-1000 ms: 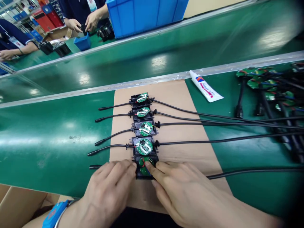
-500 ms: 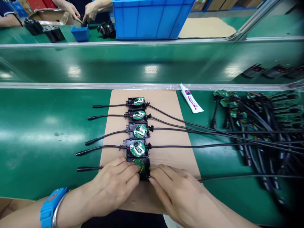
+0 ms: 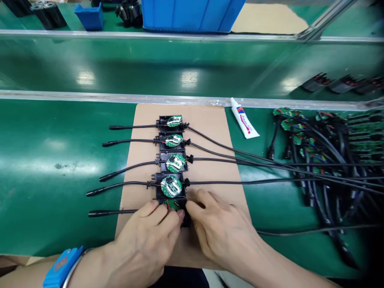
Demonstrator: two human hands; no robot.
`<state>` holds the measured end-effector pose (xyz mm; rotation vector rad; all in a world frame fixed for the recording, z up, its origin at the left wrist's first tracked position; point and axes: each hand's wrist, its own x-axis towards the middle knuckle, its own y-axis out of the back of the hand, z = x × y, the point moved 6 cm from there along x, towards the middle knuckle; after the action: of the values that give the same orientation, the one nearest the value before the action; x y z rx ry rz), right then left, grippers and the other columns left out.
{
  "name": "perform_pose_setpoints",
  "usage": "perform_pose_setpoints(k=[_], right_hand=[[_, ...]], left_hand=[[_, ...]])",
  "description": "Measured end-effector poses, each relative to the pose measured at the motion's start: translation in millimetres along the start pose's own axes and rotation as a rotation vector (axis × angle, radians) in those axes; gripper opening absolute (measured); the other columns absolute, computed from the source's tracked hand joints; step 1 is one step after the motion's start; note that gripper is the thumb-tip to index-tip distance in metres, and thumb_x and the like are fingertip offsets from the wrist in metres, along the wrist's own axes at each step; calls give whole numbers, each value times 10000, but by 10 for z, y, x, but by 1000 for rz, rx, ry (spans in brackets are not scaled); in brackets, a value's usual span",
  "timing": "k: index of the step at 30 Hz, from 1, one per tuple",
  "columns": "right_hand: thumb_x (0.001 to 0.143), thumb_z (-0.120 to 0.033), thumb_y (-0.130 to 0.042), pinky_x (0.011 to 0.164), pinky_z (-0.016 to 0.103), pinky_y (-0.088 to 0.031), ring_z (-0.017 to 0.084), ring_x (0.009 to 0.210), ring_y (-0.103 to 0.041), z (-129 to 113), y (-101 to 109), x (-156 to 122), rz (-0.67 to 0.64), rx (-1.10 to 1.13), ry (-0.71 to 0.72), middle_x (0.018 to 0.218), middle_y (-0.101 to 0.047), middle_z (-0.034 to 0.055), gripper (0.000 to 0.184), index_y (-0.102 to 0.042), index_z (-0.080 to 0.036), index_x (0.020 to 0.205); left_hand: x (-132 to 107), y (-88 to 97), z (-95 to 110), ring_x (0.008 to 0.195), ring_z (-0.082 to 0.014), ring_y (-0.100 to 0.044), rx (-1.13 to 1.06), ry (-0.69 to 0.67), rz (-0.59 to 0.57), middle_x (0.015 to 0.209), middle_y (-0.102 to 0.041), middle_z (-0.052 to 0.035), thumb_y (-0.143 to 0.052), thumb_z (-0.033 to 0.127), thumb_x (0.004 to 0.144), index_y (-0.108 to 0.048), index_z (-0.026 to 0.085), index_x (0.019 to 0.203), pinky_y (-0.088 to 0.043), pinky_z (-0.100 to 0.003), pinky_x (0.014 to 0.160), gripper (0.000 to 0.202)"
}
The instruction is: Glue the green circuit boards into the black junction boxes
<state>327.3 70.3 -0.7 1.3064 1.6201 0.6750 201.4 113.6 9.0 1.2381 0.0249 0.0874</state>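
Several black housings, each with a round green circuit board point(image 3: 171, 186) and black cables out both sides, lie in a column on a brown cardboard sheet point(image 3: 207, 132). My left hand point(image 3: 151, 236) and my right hand point(image 3: 220, 226) meet over the nearest housing point(image 3: 174, 205), fingers curled and pressing on its board and edges. Most of that housing is hidden under my fingers. Its left cable point(image 3: 111, 213) runs out onto the green belt. A blue wrist strap point(image 3: 61, 267) is on my left wrist.
A white glue tube point(image 3: 243, 123) lies right of the cardboard. A tangled pile of more boards and cables point(image 3: 327, 136) fills the right. Beyond a metal rail point(image 3: 90, 96) runs a second green belt, with a blue crate point(image 3: 192, 14) and black parts at the far side.
The view has tilted down and the co-workers' hands at the back have left it. My fingers have shifted closer together on the nearest housing, my right hand moving up onto its right edge.
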Motion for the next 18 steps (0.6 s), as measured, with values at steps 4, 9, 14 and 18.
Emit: perform_pose_setpoints(k=[4,9,14,18], right_hand=[[874,-124,-415,715,333,-396,190,808,-467,37,84,-21,139,185,42,823,-518,71,195,-565,-157,754],[917,-92,-407,714,306,-413,166,821,-484,86,19,-33,236,429,154,837,-568,63,240,-637,-157,920],[891,-36,-384,664,312,-379,172,771,-457,50,-26,-85,313,317,283,786,-558,70,270,-634,-137,902],[906,-102,-479,716,302,-401,154,804,-481,97,149,-34,240,330,349,852,-589,40,157,-609,-174,960]], left_hand=[[-38,8,-4,975,-218,-499,-5,16,-2,1104,-596,-77,-492,167,777,-472,56,1334,-353,-370,966,568],[-33,14,-4,1000,-222,-482,-7,20,15,1110,-583,-73,-488,166,792,-444,67,1361,-324,-377,971,579],[6,32,55,879,-215,-473,-41,46,-52,1038,-592,-63,-524,192,790,-459,51,1331,-374,-387,884,562],[-33,250,-113,924,-204,-484,-202,83,113,1091,-584,-66,-498,137,819,-519,142,1252,-392,-354,848,433]])
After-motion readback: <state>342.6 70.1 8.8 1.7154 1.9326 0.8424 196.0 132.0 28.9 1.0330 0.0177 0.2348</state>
